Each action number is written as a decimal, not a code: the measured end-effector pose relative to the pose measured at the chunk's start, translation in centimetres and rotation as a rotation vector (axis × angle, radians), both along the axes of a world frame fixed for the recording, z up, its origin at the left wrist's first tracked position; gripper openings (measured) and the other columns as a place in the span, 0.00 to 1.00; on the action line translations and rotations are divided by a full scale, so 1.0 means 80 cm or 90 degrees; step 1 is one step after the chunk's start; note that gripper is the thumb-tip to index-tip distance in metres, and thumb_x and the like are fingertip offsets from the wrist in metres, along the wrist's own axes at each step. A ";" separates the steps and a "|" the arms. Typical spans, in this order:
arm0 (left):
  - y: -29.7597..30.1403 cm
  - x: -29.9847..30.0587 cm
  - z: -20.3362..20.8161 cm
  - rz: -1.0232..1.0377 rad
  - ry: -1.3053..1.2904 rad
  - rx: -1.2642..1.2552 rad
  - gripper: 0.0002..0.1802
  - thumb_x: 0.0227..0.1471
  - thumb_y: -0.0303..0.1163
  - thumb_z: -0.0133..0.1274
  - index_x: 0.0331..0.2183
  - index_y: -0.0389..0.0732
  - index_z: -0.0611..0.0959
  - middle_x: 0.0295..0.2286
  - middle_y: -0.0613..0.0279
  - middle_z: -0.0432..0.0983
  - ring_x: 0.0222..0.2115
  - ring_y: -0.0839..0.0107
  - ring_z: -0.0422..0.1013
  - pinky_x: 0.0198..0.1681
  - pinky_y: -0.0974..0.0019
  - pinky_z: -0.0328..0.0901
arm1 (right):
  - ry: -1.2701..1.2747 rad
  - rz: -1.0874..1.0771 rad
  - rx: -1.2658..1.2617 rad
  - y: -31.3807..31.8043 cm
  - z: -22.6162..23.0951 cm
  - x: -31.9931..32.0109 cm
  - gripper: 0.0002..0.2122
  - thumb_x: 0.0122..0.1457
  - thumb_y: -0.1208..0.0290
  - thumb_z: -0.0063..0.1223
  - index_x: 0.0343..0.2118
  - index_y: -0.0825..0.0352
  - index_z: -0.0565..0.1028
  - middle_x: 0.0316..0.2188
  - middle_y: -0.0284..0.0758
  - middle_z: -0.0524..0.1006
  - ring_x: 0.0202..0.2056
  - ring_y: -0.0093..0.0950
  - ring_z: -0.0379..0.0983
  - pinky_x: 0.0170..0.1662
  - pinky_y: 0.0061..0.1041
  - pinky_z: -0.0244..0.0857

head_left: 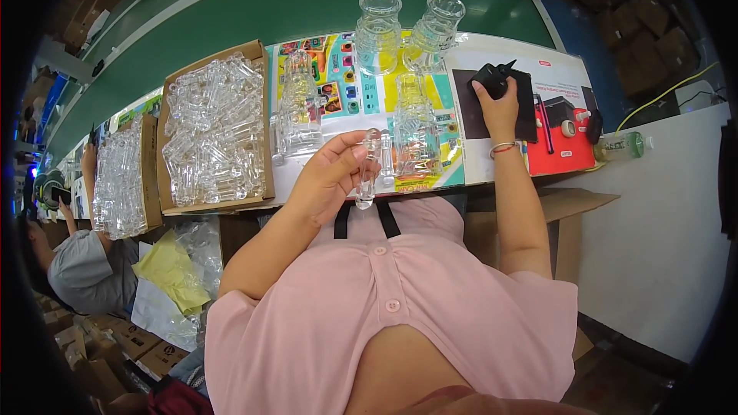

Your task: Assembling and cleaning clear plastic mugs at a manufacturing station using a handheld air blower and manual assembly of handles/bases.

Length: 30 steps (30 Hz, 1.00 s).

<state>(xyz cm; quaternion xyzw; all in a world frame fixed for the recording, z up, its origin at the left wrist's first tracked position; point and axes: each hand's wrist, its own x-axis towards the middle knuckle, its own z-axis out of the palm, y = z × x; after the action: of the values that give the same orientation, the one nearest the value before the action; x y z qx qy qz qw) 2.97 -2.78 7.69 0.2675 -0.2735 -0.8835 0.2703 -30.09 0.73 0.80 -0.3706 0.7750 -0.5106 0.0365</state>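
Near the table's front edge my left hand [330, 177] pinches a clear glass handle-like piece [369, 173], its length running up and down in front of my chest. To the right, my right hand [498, 104] is closed around a small black device with a pointed tip [492, 77], over a dark mat [465, 96]. Clear ribbed glass mugs [378, 34] stand beyond my hands, and more clear glassware [415, 134] stands just right of the piece I hold. Several loose clear pieces [298, 111] lie in a group left of centre.
A cardboard box [269, 138] full of clear pieces is on the left, with a second filled box [150, 161] beyond it near another person [84, 269]. On the right lie a purple pen [546, 127], a tape roll [568, 129] and a bottle [619, 146].
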 end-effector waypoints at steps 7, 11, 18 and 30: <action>-0.006 -0.018 -0.003 -0.056 0.054 0.074 0.11 0.48 0.28 0.53 0.35 0.39 0.70 0.30 0.60 0.72 0.32 0.70 0.71 0.38 0.68 0.67 | 0.201 0.217 -0.454 0.057 0.079 0.076 0.18 0.58 0.67 0.42 0.48 0.71 0.58 0.45 0.42 0.65 0.46 0.33 0.64 0.52 0.33 0.55; 0.006 -0.042 0.001 -0.114 0.059 0.033 0.12 0.45 0.31 0.56 0.31 0.43 0.70 0.28 0.63 0.72 0.30 0.73 0.70 0.36 0.70 0.67 | 0.026 0.541 -0.195 0.076 0.100 0.169 0.20 0.54 0.68 0.51 0.45 0.71 0.61 0.39 0.43 0.71 0.46 0.35 0.66 0.55 0.36 0.51; -0.003 -0.056 -0.027 0.085 -0.134 -0.453 0.16 0.42 0.31 0.58 0.33 0.35 0.71 0.36 0.52 0.69 0.37 0.64 0.67 0.39 0.64 0.64 | -0.380 0.261 -0.268 0.079 0.054 0.154 0.17 0.59 0.64 0.40 0.46 0.71 0.60 0.34 0.40 0.72 0.40 0.31 0.70 0.47 0.27 0.62; 0.000 -0.058 -0.118 0.128 -0.326 -0.707 0.31 0.43 0.38 0.57 0.46 0.36 0.64 0.43 0.46 0.61 0.47 0.56 0.59 0.50 0.55 0.55 | -0.950 0.357 -0.257 0.077 0.000 0.138 0.13 0.59 0.64 0.42 0.43 0.66 0.67 0.38 0.34 0.71 0.39 0.25 0.67 0.46 0.28 0.60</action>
<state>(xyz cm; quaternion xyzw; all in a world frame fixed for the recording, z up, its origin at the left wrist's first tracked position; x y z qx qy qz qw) -1.68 -2.80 -1.74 0.3148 -0.7222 -0.4870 0.3770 -19.01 6.86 0.79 -0.1129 0.3191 -0.7242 0.6008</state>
